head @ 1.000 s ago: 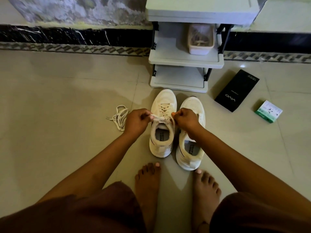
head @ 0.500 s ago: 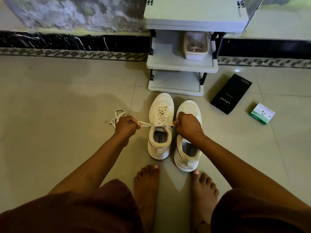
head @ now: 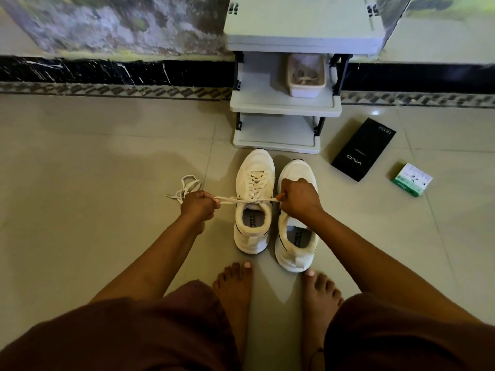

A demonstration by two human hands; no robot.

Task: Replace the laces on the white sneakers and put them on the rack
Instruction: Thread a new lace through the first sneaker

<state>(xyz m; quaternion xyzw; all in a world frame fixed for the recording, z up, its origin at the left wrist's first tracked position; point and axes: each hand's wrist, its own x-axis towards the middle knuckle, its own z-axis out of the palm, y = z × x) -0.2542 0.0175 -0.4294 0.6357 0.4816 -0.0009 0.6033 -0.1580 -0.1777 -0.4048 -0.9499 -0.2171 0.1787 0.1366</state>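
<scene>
Sneakers: we have the white pair side by side on the floor just before the rack [head: 284, 108], the left sneaker [head: 254, 199] laced, the right sneaker [head: 296, 218] partly under our right wrist.
Left grip: our left hand [head: 198, 207] is curled closed around one end of the lace [head: 235, 200], out to the left of the laced sneaker.
Right grip: our right hand [head: 298, 200] pinches the other end, over the right sneaker.
Change: a second ago both our hands sat close together at the top eyelets; now they are drawn apart and the lace runs taut between them across the sneaker's opening.
Meaning: we judge the first knot is being cinched down, so the left sneaker is nearly finished; the bow is not yet tied.
Right sneaker: whether it is laced we cannot tell, our hand covers it.
Loose lace: a spare lace [head: 187, 187] lies on the floor behind our left hand.
Rack: a small tub [head: 306, 76] stands on the middle shelf.
Further out: a black box [head: 363, 149] and a small green box [head: 412, 179] lie on the floor to the right.
</scene>
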